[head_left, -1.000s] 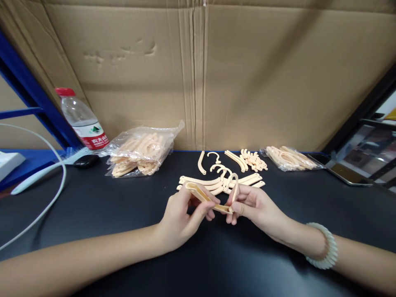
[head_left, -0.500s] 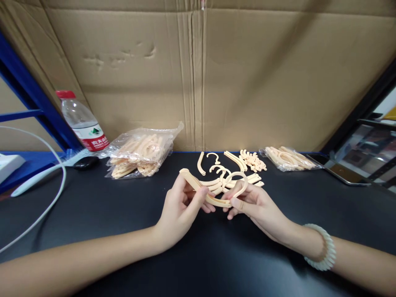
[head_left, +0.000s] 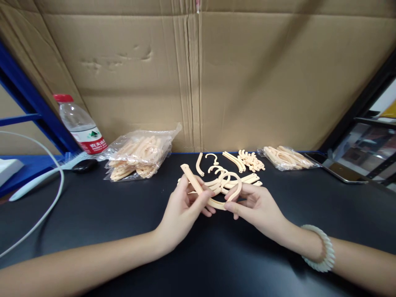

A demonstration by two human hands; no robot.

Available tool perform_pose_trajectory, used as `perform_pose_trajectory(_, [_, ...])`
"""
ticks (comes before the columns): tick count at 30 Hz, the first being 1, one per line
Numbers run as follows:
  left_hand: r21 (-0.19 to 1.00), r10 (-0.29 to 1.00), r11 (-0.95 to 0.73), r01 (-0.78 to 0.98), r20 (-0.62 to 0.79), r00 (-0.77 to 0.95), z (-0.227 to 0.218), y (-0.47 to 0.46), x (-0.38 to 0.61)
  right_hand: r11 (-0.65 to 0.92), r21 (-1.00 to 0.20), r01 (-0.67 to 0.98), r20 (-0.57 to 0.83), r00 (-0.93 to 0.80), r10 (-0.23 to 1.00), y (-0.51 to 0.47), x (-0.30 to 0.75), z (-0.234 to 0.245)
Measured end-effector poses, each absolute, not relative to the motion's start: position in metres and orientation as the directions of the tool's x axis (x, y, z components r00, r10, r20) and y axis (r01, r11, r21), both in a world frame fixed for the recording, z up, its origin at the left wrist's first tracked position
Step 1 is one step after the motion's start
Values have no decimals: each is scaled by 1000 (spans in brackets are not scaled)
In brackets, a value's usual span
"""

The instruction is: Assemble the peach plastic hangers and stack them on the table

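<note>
Over the black table (head_left: pixel 93 206), my left hand (head_left: pixel 182 210) pinches a cream plastic hanger arm (head_left: pixel 193 181) that slants up to the left. My right hand (head_left: pixel 256 208), with a pale bead bracelet at the wrist, grips a curved cream hook piece (head_left: pixel 235 183) where it meets the lower end of the arm. Both hands are closed on these parts. Just behind the hands lies a small pile of assembled cream hangers (head_left: pixel 222 179).
A plastic bag of hanger parts (head_left: pixel 139 154) lies at back left, another bag (head_left: pixel 286 156) at back right, loose hooks (head_left: pixel 250 160) between. A water bottle (head_left: pixel 82 126), white cable (head_left: pixel 37 194), a phone (head_left: pixel 338 171) and a cardboard wall (head_left: pixel 198 74) ring the table.
The hanger arm has tilted more steeply, its left end rising. The hook in my right hand has swung from upright to lie open toward the pile. Both hands kept their grip.
</note>
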State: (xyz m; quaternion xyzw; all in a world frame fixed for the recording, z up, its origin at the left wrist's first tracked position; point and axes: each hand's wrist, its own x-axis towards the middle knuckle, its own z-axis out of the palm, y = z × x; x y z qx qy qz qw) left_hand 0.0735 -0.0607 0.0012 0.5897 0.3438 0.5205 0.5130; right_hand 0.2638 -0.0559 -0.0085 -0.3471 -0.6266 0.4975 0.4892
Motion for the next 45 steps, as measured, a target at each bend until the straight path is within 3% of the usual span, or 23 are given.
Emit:
perform_pose_trajectory(4, [984, 921, -130, -124, 166, 353, -2, -65, 79, 248, -963, -101, 268, -305, 914, -59, 260, -5])
perform_pose_trajectory(8, [994, 918, -67, -84, 95, 385, -4, -63, 80, 307, -952, -25, 303, -245, 921, -62, 262, 0])
perform_pose_trajectory(13, [998, 943, -9, -56, 27, 330, -1, -58, 78, 526, -837, 154, 515, -107, 851, -32, 286, 6])
perform_pose_trajectory(15, [998, 945, -2, -58, 21, 327, 1, -58, 77, 641, -705, 303, 637, -128, 760, -8, 304, 9])
perform_pose_trajectory(17, [997, 948, 8, -75, 17, 319, 2, -58, 77, 737, -437, 516, 703, -315, 637, 16, 324, 12])
perform_pose_trajectory(20, [994, 950, 18, -106, 16, 311, 1, -58, 77, 804, -33, 594, 583, -641, 498, 42, 347, 13])
perform_pose_trajectory(23, [993, 948, 17, -120, 22, 316, -1, -58, 77, 810, 95, 579, 474, -741, 475, 55, 355, 7])
perform_pose_trajectory(30, [990, 952, 1, -143, 43, 302, -1, -57, 78, 834, -30, 551, 476, -726, 496, 63, 349, -7])
perform_pose_trajectory(37, [986, 953, 7, -164, 43, 301, -1, -57, 78, 784, -213, 584, 681, -487, 547, 52, 346, 2])
perform_pose_trajectory(39, [985, 953, 9, -170, 43, 300, -1, -57, 78, 741, -356, 569, 721, -337, 605, 43, 342, 7])
perform_pose_trajectory(41, [985, 954, 8, -173, 44, 296, -1, -57, 78, 686, -573, 447, 664, -237, 709, 31, 336, 9])
perform_pose_trajectory(43, [986, 955, 5, -168, 45, 293, -1, -58, 78, 592, -767, 248, 540, -249, 804, 17, 326, 11])
perform_pose_trajectory(45, [987, 955, -1, -159, 49, 293, -1, -58, 77, 462, -884, 74, 424, -293, 857, 3, 316, 11])
